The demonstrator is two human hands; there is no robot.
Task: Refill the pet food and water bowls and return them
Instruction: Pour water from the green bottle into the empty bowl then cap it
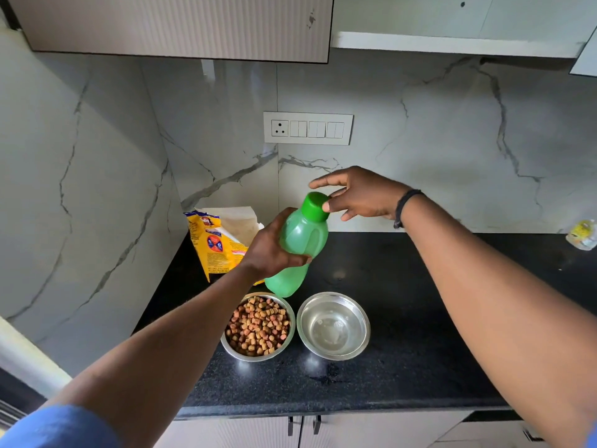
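A green plastic bottle (298, 250) is gripped around its middle by the left hand (269, 250) and is held tilted above the black countertop (420, 318), its cap leaning to the right. The darker green cap (315, 205) is pinched by the thumb and fingers of the right hand (361, 195), on whose wrist a dark band (403, 206) is worn. The cap is seated on the bottle's neck.

Two steel bowls are set side by side, nearly touching, on the countertop below the bottle. The left bowl (258, 326) is filled with brown kibble; in the right bowl (333, 325) clear water seems to be held, though its level cannot be judged.

Behind the left hand a yellow pet-food bag (214, 240) is propped open against the marble wall. Small print and a blue-and-red round emblem are seen on it, but no brand or wording can be read. A white switch panel (308, 128) with a three-pin socket is mounted on the wall. A small yellowish object (583, 234) is seen at the far right edge, too blurred to identify.
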